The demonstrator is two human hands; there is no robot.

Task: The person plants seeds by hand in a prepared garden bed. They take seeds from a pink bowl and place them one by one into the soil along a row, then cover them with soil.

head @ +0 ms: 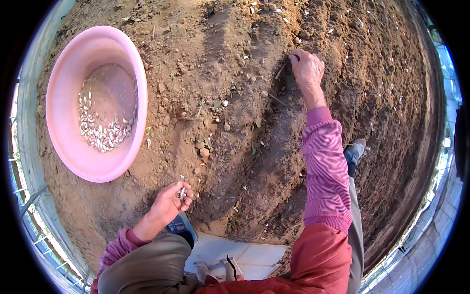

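In my left hand point(172, 200), low and left of centre, several garlic cloves point(182, 193) rest in the curled fingers. My right hand point(307, 70) reaches far forward, its fingertips pinched together at the soil of a furrow point(281, 82). Whether a clove sits between those fingertips is hidden. To the left, a pink plastic tub point(60, 99) stands on the ground, with many loose garlic cloves point(104, 132) gathered on the near part of its floor.
Pale cloves point(277, 11) lie scattered over the tilled soil point(385, 154). My shoes point(354, 150) rest on the dirt beside a white board point(253, 253) and a low stool's legs point(231, 268). Plastic sheeting point(31, 95) borders the plot.
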